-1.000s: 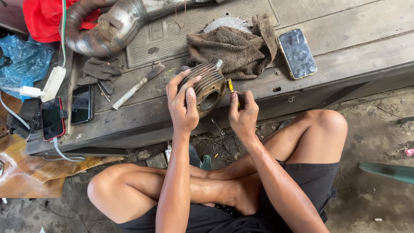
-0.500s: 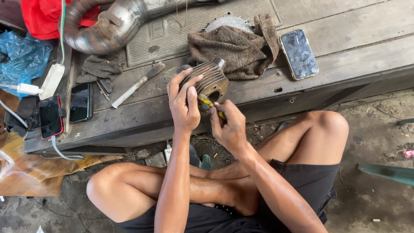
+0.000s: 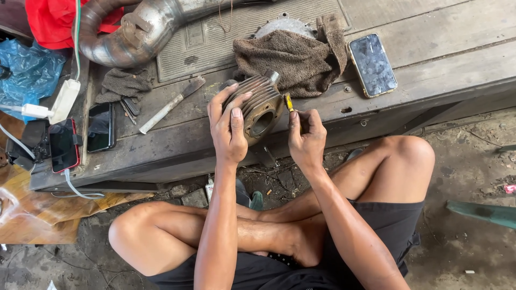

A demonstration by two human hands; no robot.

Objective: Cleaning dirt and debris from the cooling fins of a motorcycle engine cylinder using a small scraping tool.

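My left hand wraps its grip around a finned metal engine cylinder, ribbed and grimy, its round bore facing me, propped at the near edge of the weathered wooden table. At three o'clock of it, my right hand pinches a slim yellow-handled tool, the tip just beside the cylinder's fins. At twelve o'clock lies a coarse brown rag; at two o'clock a glossy smartphone; at eleven o'clock a curved, dull steel exhaust pipe.
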